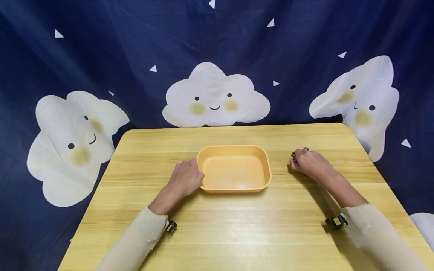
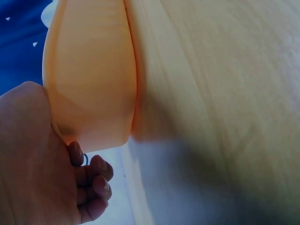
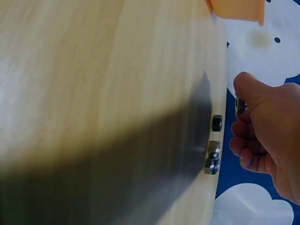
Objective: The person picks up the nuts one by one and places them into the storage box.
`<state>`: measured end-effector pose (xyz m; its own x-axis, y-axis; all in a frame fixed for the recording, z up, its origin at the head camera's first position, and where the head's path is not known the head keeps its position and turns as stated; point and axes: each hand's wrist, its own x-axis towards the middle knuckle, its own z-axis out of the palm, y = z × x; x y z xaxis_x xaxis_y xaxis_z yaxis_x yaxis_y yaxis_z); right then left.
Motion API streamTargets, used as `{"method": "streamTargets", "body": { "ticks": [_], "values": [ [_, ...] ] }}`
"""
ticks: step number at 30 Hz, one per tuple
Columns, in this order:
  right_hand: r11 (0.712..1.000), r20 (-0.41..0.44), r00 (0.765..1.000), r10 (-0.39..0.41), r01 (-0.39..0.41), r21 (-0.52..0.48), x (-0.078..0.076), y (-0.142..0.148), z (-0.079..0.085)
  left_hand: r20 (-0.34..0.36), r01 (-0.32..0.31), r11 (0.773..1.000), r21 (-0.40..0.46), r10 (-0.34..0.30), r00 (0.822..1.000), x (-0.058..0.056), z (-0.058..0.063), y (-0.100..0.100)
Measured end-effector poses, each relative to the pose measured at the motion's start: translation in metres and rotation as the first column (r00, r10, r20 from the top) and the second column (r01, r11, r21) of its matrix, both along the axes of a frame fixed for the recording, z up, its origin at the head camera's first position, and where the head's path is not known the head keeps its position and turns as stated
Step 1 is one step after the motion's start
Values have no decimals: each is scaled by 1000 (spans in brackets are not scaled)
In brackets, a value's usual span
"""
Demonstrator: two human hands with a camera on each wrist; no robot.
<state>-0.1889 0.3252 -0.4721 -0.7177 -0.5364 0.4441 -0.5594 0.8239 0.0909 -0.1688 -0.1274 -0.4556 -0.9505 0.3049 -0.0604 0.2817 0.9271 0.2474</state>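
Note:
An orange-yellow plastic basin (image 1: 234,187) sits on the table, its inside bare in the head view. My left hand (image 1: 185,178) grips the basin's left rim, thumb over the edge and the other fingers curled outside below it, as the left wrist view shows. To the right of the basin is my right hand (image 1: 311,164). Between its thumb and index finger it pinches a metal nut (image 3: 240,105), seen edge-on in the right wrist view. Below that hand, more dark, shiny metal nuts (image 3: 217,123) lie on the tabletop, partly hidden by the hand in the head view.
The table (image 1: 230,229) is pale wood with rounded far corners. Behind it hangs a dark blue cloth (image 1: 135,45) with smiling clouds and white triangles. Each sleeve cuff carries a small black wrist camera (image 1: 336,222).

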Motion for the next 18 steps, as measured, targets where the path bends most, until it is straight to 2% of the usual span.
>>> {"method": "streamTargets", "body": {
  "ticks": [3, 9, 18],
  "values": [
    [1000, -16, 1000, 19, -20, -23, -2, -4, 4, -6, 1, 1000, -5, -1, 1000, 0, -1, 0],
    [998, 6, 1000, 15, -15, -64, -4, -14, 13, -3, 0, 1000, -4, 0, 1000, -1, -2, 0],
    [995, 84, 996, -5, 13, -96, -6, -26, 23, 4, -3, 1000, -11, 3, 1000, -2, -2, 0]
  ]
}}
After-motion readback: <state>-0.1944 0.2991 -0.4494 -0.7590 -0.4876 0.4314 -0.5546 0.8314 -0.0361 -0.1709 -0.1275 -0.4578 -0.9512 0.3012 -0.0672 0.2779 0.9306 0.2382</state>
